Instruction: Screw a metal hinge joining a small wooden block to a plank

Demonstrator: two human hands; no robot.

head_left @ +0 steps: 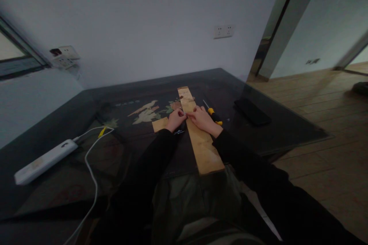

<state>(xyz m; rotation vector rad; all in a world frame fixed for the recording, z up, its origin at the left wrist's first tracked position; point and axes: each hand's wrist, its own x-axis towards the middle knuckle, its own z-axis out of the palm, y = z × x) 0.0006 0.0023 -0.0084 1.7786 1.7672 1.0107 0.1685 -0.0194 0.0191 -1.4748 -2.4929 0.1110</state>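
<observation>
A long, narrow wooden board (201, 143) lies on the dark table, its near end reaching the table's front edge. At its left edge, the fingers of my left hand (176, 119) are pinched together on something too small to make out. My right hand (202, 119) rests across the board, its fingers bent and their tips meeting those of the left hand. Just right of that hand lies a screwdriver (214, 115) with a yellow and black handle. A small square piece of wood (159, 124) sits to the left, partly behind my left hand. Small shiny metal pieces (179, 132) lie below my left wrist.
The dark glossy table (138, 153) has a bird and flower pattern and stands against the wall. A black phone-like object (252, 111) lies at right. On the left is a white power strip (46, 160) whose white cable (92, 172) runs over the front edge.
</observation>
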